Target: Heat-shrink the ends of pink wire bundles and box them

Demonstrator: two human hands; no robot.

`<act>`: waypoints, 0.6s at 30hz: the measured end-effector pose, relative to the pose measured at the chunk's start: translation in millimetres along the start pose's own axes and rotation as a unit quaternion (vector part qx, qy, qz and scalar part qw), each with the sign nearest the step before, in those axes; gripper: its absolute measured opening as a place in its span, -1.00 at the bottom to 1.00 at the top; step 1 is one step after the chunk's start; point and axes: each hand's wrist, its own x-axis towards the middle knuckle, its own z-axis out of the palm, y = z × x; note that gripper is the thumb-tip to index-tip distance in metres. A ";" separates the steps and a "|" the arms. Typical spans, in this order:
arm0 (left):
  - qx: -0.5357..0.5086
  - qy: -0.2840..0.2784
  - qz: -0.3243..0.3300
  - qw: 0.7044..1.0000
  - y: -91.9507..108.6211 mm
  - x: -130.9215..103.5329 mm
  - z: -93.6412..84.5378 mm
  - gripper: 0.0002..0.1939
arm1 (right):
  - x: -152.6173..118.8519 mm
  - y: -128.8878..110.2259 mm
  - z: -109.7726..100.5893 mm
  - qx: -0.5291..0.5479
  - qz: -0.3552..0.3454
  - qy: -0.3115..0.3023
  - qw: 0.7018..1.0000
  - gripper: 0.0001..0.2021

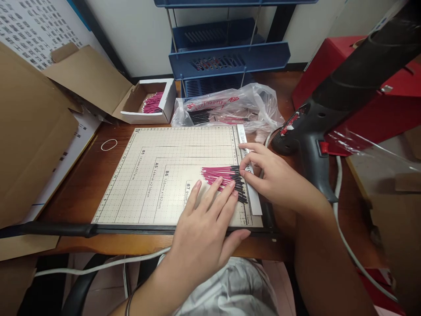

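A spread bundle of pink wires with black ends lies on the gridded bed of a paper cutter. My left hand rests flat over the wires, its fingers apart and the fingertips pressing on them. At the black ends my right hand pinches with the thumb and a bent finger, while another finger reaches out over the white strip along the cutter's right edge. Part of the bundle is hidden beneath my left fingers. The cutter's black handle lies low along the near side.
Behind the cutter are a white box of pink wires and a clear plastic bag with dark pieces. A blue rack stands farther back. A black heat gun leans in at right, near a red case. Cardboard flanks the left.
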 end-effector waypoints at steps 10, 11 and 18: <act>0.004 0.017 -0.030 0.999 10.3 0.1 2.4 -0.45 | -0.1 1.0 0.1 0.002 0.006 -0.005 1.000 -0.88; 0.004 0.019 -0.030 0.999 9.2 0.0 1.9 -0.45 | -0.2 1.7 0.5 -0.001 0.000 -0.002 1.000 -0.88; 0.007 0.019 -0.034 0.999 6.8 1.0 1.4 -0.46 | -0.8 1.9 1.3 -0.005 -0.005 0.003 1.000 -0.88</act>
